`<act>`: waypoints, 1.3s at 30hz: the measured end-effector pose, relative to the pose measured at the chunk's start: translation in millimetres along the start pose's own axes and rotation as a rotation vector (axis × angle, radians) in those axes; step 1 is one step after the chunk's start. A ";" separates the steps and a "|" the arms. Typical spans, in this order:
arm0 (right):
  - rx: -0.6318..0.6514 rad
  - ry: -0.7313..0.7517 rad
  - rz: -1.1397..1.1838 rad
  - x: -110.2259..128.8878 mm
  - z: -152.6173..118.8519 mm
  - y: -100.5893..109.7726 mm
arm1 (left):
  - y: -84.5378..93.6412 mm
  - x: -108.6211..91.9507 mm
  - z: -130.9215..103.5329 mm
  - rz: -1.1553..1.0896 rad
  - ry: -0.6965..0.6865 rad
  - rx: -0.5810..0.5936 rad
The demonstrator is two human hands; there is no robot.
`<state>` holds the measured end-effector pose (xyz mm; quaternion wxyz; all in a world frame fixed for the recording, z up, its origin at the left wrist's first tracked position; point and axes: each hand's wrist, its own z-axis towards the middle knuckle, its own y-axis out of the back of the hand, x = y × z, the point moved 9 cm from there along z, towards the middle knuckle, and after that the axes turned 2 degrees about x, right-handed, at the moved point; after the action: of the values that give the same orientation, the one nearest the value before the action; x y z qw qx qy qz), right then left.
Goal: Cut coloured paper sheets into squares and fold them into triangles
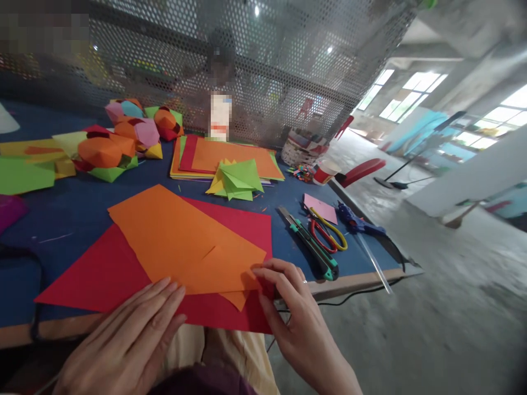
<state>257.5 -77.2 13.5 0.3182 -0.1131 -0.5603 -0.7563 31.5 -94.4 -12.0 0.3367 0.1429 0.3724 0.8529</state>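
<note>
A folded sheet of orange paper (164,236) lies over red paper (90,269) at the table's front edge. It has a short slit near its middle, and a small orange flap shows under its lower edge. My left hand (135,323) rests flat, fingers stretched out, on the lower left edge of the orange paper. At the right corner of that sheet, my right hand (292,312) has its fingers on top and its thumb bent in close below, gripping the edge. Part of the red paper hangs past the table edge over my lap.
To the right lie a green-black utility knife (308,244), scissors (329,230), pink paper (320,208) and a blue glue gun (358,222). Behind are a paper stack (230,153), green cut pieces (239,178) and folded paper shapes (102,151). A perforated metal screen (263,71) bounds the back.
</note>
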 end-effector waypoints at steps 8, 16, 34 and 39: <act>-0.060 0.187 -0.085 14.9 20.1 -4.7 | 8.7 -7.6 17.7 0.028 0.149 -0.109; -0.156 0.287 -0.143 25.6 26.7 -0.4 | 10.5 -4.8 19.8 0.026 0.134 -0.124; 0.142 0.329 0.159 43.5 35.0 -17.7 | 13.0 4.4 17.0 -0.139 0.119 -0.139; 0.123 0.301 0.161 38.5 41.6 -19.5 | 7.4 16.5 3.1 -0.184 0.204 -0.145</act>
<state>208.3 -49.3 33.2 0.4641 -0.0235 -0.5409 -0.7011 17.4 -85.2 -4.6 0.3834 -0.0039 0.3536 0.8532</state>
